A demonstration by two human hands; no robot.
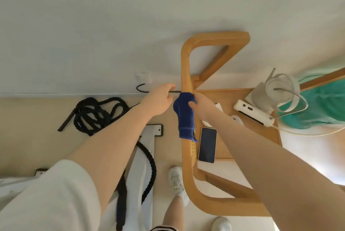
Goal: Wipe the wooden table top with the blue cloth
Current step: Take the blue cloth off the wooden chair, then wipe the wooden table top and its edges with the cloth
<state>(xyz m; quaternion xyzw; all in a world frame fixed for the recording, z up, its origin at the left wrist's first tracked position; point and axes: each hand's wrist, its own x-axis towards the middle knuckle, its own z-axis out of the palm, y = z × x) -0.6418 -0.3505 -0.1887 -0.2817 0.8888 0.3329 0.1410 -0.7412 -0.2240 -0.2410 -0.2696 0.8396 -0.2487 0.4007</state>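
The blue cloth (184, 118) hangs folded over the left wooden rail (186, 156) of a small light-wood table. My right hand (202, 106) grips the cloth's upper part against the rail. My left hand (158, 100) hovers just left of the cloth, thumb and fingers loosely apart, with nothing in it. The wooden table top (224, 149) lies to the right of the rail, partly under my right forearm.
On the table top lie a dark phone (207, 145), a white power strip (252, 114), a white appliance with coiled cable (276, 89) and small white items (237, 119). A teal fabric (321, 104) is at right. A black rope (97, 113) lies on the floor at left.
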